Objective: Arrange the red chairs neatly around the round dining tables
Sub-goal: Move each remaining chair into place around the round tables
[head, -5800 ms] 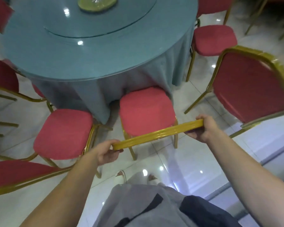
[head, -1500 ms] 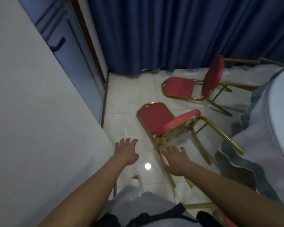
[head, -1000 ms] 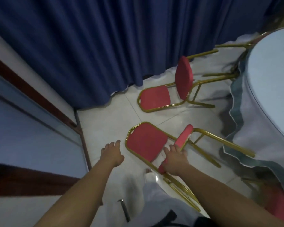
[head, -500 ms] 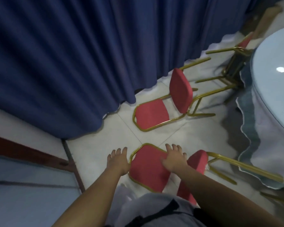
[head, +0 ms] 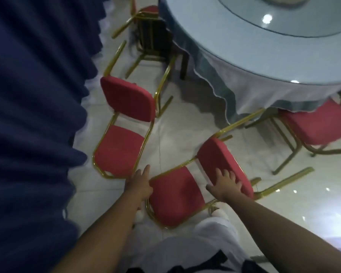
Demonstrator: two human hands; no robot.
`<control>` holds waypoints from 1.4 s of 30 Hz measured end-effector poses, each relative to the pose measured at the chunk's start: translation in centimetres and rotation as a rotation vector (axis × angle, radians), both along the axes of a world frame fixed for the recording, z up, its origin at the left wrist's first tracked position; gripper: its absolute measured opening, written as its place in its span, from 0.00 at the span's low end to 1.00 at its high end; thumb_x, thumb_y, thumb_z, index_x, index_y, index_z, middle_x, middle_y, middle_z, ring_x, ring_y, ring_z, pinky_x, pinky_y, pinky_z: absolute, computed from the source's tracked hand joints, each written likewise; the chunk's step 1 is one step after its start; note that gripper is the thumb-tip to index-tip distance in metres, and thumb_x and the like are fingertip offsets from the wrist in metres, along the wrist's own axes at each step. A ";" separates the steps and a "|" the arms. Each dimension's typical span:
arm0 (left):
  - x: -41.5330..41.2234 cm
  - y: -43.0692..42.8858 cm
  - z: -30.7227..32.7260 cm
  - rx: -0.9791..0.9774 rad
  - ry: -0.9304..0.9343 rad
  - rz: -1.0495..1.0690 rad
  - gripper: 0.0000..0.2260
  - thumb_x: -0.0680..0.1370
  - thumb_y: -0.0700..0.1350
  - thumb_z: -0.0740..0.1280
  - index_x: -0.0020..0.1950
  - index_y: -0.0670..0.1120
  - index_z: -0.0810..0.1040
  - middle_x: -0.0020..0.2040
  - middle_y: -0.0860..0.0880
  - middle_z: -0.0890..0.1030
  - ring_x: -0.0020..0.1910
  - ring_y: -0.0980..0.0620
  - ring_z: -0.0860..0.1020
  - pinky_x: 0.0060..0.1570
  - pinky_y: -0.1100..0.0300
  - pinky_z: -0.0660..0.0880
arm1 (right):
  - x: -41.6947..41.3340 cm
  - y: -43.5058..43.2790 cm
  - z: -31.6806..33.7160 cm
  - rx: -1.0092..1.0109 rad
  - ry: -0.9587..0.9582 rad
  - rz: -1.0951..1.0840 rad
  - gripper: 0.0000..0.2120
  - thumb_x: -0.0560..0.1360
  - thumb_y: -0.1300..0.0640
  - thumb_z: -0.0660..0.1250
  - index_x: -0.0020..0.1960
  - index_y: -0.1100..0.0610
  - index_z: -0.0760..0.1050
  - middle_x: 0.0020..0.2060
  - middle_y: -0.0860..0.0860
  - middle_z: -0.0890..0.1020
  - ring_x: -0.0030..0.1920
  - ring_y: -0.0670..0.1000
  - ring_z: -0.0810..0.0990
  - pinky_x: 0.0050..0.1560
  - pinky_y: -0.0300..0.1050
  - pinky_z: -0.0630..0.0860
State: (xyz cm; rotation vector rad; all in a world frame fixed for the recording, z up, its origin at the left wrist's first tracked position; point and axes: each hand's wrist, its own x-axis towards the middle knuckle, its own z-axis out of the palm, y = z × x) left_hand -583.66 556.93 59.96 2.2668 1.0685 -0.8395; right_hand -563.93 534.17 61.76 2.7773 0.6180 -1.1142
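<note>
Just off the round table's (head: 244,56) draped edge, a red chair (head: 177,196) with a gold frame lies tipped on its back on the pale tiled floor (head: 177,131). Its backrest is flat on the tiles, its seat cushion stands on edge, and its legs point toward the table. The right hand (head: 225,183) lies on that cushion with fingers spread and straight, holding nothing. The left hand (head: 139,184) is at the backrest's rim on the side away from the table, fingers stretched out and not curled round the frame. Whether it touches the metal cannot be told.

Farther from the table, against a dark blue curtain (head: 32,119), a second chair (head: 122,134) lies tipped the same way, apart from the first. An upright chair (head: 315,125) stands with its seat partly under the scalloped tablecloth (head: 220,83).

On the table sits a glass turntable (head: 254,18). It carries a pale dish (head: 280,1), cut off by the frame's top edge, so its contents cannot be made out.
</note>
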 end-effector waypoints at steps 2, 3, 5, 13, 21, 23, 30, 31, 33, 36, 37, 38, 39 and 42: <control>-1.2 3.1 0.0 0.032 0.070 -0.128 0.37 0.79 0.53 0.62 0.80 0.56 0.42 0.80 0.46 0.49 0.78 0.41 0.50 0.75 0.44 0.53 | -3.4 1.1 0.9 0.013 -0.022 -0.088 0.42 0.73 0.35 0.62 0.80 0.48 0.48 0.78 0.55 0.55 0.78 0.61 0.49 0.72 0.69 0.53; -1.6 4.3 0.0 0.050 0.094 -0.193 0.36 0.79 0.53 0.61 0.80 0.55 0.42 0.81 0.46 0.48 0.78 0.40 0.48 0.75 0.43 0.51 | -5.1 1.6 1.5 0.026 -0.025 -0.144 0.43 0.73 0.35 0.63 0.79 0.47 0.48 0.78 0.54 0.55 0.78 0.61 0.50 0.71 0.68 0.54; -1.9 5.6 -0.2 0.078 0.108 -0.304 0.36 0.79 0.53 0.61 0.80 0.54 0.43 0.81 0.45 0.46 0.78 0.39 0.46 0.75 0.43 0.49 | -8.3 2.3 2.2 0.047 -0.011 -0.219 0.43 0.71 0.34 0.63 0.79 0.46 0.48 0.78 0.54 0.55 0.78 0.61 0.50 0.71 0.67 0.54; -1.2 2.1 -0.2 -0.003 0.011 -0.639 0.38 0.76 0.52 0.64 0.80 0.55 0.47 0.80 0.47 0.51 0.78 0.43 0.48 0.75 0.48 0.50 | -17.8 -0.9 1.7 0.080 -0.010 -0.443 0.44 0.71 0.31 0.59 0.79 0.44 0.44 0.79 0.53 0.50 0.78 0.60 0.47 0.72 0.68 0.51; -4.0 -0.3 -1.0 -0.125 -0.040 -0.731 0.37 0.76 0.55 0.66 0.80 0.55 0.50 0.79 0.47 0.55 0.77 0.44 0.52 0.75 0.47 0.53 | -26.1 -7.3 -4.9 -0.097 0.167 -0.780 0.42 0.72 0.33 0.62 0.79 0.48 0.48 0.78 0.56 0.56 0.77 0.63 0.51 0.72 0.68 0.57; -4.2 0.8 -3.1 -0.144 -0.016 -0.723 0.37 0.75 0.52 0.66 0.80 0.53 0.50 0.79 0.47 0.55 0.77 0.44 0.53 0.75 0.47 0.54 | -27.7 -7.0 -6.9 -0.135 0.204 -0.819 0.42 0.72 0.32 0.62 0.78 0.48 0.49 0.77 0.55 0.57 0.76 0.63 0.53 0.71 0.68 0.58; -3.1 6.9 -17.7 0.000 0.142 -0.918 0.37 0.77 0.55 0.63 0.80 0.55 0.47 0.79 0.46 0.54 0.77 0.42 0.51 0.74 0.42 0.51 | -27.4 -1.4 -16.1 0.005 0.158 -0.955 0.42 0.72 0.30 0.60 0.78 0.46 0.50 0.78 0.54 0.58 0.76 0.60 0.56 0.70 0.67 0.58; -2.5 7.7 -20.5 0.008 0.152 -0.942 0.37 0.77 0.56 0.63 0.80 0.55 0.47 0.79 0.45 0.54 0.77 0.41 0.52 0.74 0.42 0.51 | -26.8 -0.7 -18.4 0.036 0.148 -0.984 0.43 0.72 0.29 0.60 0.78 0.46 0.51 0.78 0.54 0.58 0.76 0.60 0.57 0.69 0.67 0.58; -1.5 9.1 -25.8 -0.002 0.158 -0.942 0.37 0.76 0.56 0.64 0.80 0.55 0.49 0.79 0.44 0.56 0.77 0.41 0.54 0.73 0.42 0.54 | -26.0 0.4 -23.4 0.063 0.160 -1.032 0.43 0.71 0.28 0.61 0.79 0.46 0.51 0.78 0.55 0.58 0.76 0.61 0.57 0.69 0.67 0.59; 0.1 10.5 -33.5 -0.034 0.101 -0.845 0.36 0.76 0.56 0.65 0.80 0.54 0.51 0.77 0.42 0.60 0.75 0.39 0.57 0.71 0.43 0.58 | -25.9 1.2 -31.8 0.035 0.204 -1.108 0.44 0.71 0.28 0.62 0.79 0.47 0.52 0.77 0.56 0.59 0.75 0.62 0.59 0.69 0.68 0.60; 0.4 10.9 -35.9 -0.040 0.085 -0.827 0.36 0.77 0.56 0.65 0.80 0.54 0.51 0.77 0.42 0.60 0.75 0.39 0.58 0.71 0.43 0.59 | -26.0 1.3 -34.5 0.026 0.213 -1.130 0.45 0.70 0.28 0.63 0.79 0.47 0.52 0.77 0.56 0.60 0.75 0.63 0.60 0.69 0.68 0.60; 0.6 11.1 -38.3 -0.037 0.069 -0.832 0.36 0.77 0.57 0.65 0.80 0.53 0.51 0.77 0.41 0.61 0.75 0.39 0.59 0.72 0.43 0.59 | -26.0 1.4 -37.1 0.030 0.216 -1.157 0.45 0.70 0.28 0.64 0.78 0.48 0.53 0.76 0.56 0.61 0.74 0.63 0.61 0.69 0.68 0.61; 0.8 11.2 -40.6 -0.031 0.059 -0.854 0.35 0.77 0.58 0.64 0.80 0.52 0.51 0.77 0.41 0.61 0.74 0.39 0.59 0.72 0.42 0.60 | -26.0 1.4 -39.6 0.045 0.218 -1.192 0.46 0.69 0.28 0.65 0.78 0.48 0.54 0.75 0.56 0.63 0.73 0.63 0.62 0.68 0.68 0.62; 1.3 11.1 -47.3 -0.030 0.043 -0.896 0.36 0.77 0.61 0.63 0.80 0.52 0.52 0.77 0.40 0.62 0.74 0.39 0.61 0.71 0.41 0.60 | -26.3 0.9 -46.4 0.100 0.220 -1.286 0.47 0.67 0.30 0.68 0.77 0.48 0.55 0.73 0.57 0.64 0.72 0.63 0.64 0.68 0.68 0.64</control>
